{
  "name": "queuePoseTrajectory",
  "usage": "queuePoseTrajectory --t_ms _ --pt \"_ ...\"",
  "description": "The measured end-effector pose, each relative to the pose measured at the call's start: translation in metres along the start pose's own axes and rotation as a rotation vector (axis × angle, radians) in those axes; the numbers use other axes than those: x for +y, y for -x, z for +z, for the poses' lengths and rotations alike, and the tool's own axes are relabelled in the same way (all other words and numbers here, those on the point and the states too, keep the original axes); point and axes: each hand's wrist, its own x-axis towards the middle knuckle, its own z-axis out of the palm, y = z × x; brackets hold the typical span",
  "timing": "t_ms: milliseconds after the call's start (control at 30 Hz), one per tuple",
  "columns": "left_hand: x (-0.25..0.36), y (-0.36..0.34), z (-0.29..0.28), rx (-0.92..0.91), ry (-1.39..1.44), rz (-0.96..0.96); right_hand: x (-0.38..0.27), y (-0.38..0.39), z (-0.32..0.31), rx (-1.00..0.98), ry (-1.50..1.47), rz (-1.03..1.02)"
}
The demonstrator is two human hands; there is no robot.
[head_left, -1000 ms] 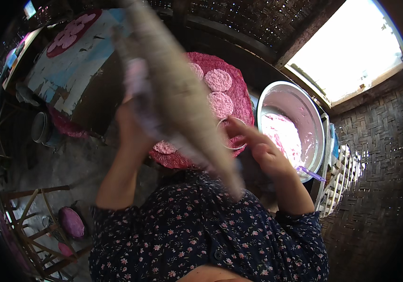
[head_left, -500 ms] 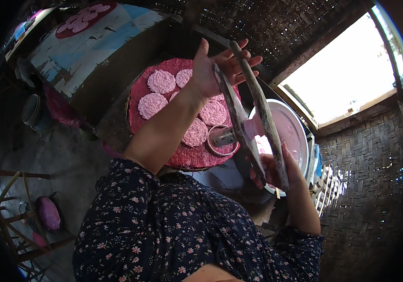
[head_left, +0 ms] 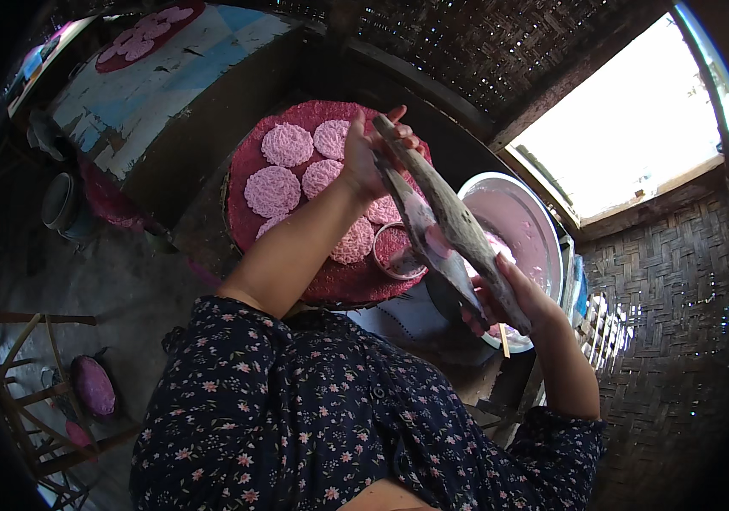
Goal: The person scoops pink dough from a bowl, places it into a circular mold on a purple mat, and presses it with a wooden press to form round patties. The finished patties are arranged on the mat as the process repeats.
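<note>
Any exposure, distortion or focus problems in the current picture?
Head view: the window is blown out to white; the floor is dim and the picture's rim falls to black; the window's frame bends near the rim; the pink discs and wooden press are clear enough to show surface texture.
</note>
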Motion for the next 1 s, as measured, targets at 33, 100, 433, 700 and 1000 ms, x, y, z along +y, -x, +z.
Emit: queuePoseTrajectory --t_ms 33,100,433,700,1000 --pt "0.005 0.001 0.002 0.058 -0.072 0.043 -0.003 -0.004 0.004 0.000 0.021 -0.004" --pt "0.016 0.000 0.006 0.041 -0.176 0.108 -0.009 -0.013 0.012 0.005 0.094 -0.047" --pt "0.015 -0.027 0.004 0.008 -0.072 0.074 -0.030 -0.008 0.012 0.217 0.390 -0.141" --pt "-0.016 -0.003 0.003 0.210 -0.079 0.023 -0.005 0.014 0.016 0.281 0.359 -0.065" --pt "0.013 -0.002 0.021 0.290 -0.073 0.068 -0.006 -0.007 0.034 0.234 0.429 -0.165"
